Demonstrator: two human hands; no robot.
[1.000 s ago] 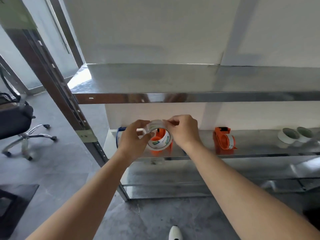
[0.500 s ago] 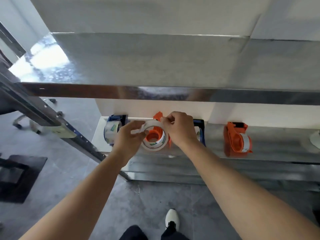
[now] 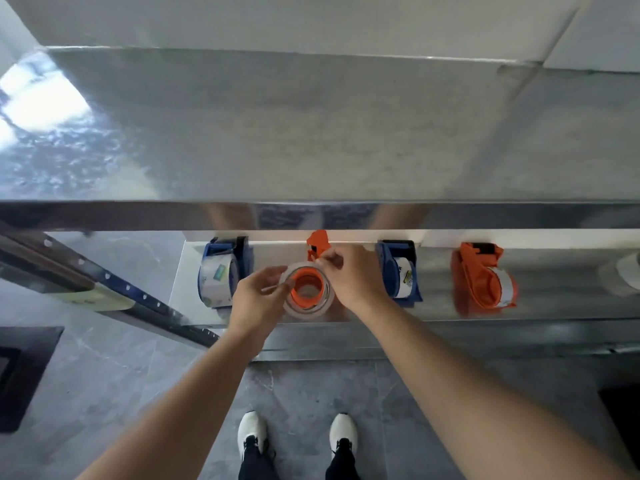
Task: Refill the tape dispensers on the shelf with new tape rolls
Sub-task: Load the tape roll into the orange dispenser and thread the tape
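Observation:
A clear tape roll (image 3: pixel 323 303) sits around the orange hub of an orange dispenser (image 3: pixel 318 244) on the lower metal shelf (image 3: pixel 554 306). My left hand (image 3: pixel 258 299) grips the roll's left rim. At the roll's upper right, my right hand (image 3: pixel 353 277) pinches its edge beside the dispenser's upright orange end. Three other dispensers holding tape stand on the same shelf: a blue dispenser (image 3: pixel 221 271) on the left, another blue dispenser (image 3: pixel 400 268) just right of my right hand, and an orange dispenser (image 3: pixel 483 275) farther right.
The upper metal shelf (image 3: pixel 311 133) juts out above the lower one, with its front lip just over the dispensers. A spare white tape roll (image 3: pixel 627 271) lies at the far right. A slanted steel upright (image 3: pixel 104 285) stands at the left. My white shoes (image 3: pixel 251 434) are on the grey floor.
The view has tilted down and closed in on the shelf. The roll, earlier tilted up between my hands, now lies flatter over the orange dispenser's hub.

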